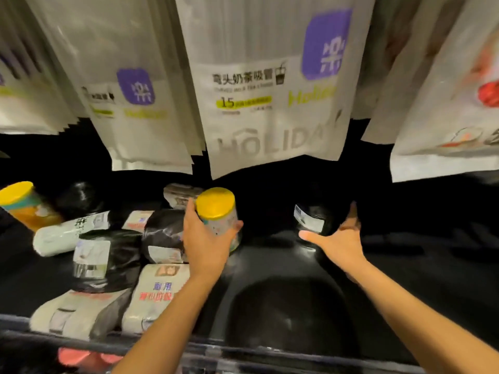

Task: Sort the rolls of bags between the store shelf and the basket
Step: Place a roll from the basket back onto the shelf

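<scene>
Just behind the shelf lip (270, 352), below both wrists, grey packs (158, 295) lie to the left of the left forearm. Further in, the left hand (208, 244) grips a yellow-capped roll (217, 211), fingers and thumb curled round its side just under the cap. That roll stands close to upright, long axis near vertical, cap up and leaning a little toward the camera; whether its foot rests on the shelf floor I cannot tell. Left of those fingers, black rolls (162, 233) lie packed together. The right hand (339, 245) is spread and holds nothing, thumb out to the left, fingers (353, 211) stretched past the right side of a labelled black roll (310, 220). Whether they touch it is unclear, and its axis is lost in the dark. Beyond the fingertips hang white packets (270, 103). No basket shows. I judge the step in hand to be lifting or setting the yellow-capped roll while the right hand reaches for the black one. Next, the right fingers would need to close round that roll, and the left to hold its roll upright, clear of its neighbours
</scene>
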`<state>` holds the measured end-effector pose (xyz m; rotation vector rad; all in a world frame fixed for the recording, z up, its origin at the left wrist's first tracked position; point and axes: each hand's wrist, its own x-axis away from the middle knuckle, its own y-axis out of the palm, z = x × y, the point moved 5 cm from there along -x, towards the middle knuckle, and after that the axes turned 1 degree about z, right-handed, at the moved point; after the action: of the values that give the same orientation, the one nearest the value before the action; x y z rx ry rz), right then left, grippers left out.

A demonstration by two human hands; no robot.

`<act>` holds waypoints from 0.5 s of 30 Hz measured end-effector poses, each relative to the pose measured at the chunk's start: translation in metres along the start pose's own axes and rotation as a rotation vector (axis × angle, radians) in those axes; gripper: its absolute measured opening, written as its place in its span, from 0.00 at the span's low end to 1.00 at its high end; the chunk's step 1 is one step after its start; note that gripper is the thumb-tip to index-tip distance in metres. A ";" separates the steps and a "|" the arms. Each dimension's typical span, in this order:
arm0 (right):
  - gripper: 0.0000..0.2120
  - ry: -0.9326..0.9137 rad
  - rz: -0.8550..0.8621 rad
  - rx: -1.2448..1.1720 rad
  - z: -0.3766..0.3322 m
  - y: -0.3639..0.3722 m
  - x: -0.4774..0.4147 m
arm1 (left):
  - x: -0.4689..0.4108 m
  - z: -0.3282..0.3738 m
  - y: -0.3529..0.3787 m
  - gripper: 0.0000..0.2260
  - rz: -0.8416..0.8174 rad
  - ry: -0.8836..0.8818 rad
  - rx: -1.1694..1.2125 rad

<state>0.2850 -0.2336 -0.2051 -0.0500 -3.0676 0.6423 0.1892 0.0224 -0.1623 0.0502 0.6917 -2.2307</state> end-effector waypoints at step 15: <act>0.48 0.025 0.210 -0.145 0.020 0.011 -0.018 | -0.024 -0.001 0.006 0.36 0.175 -0.003 -0.153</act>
<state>0.3035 -0.2320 -0.2283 -0.3820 -3.1037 0.4185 0.2094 0.0358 -0.1595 0.0299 0.8228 -2.0053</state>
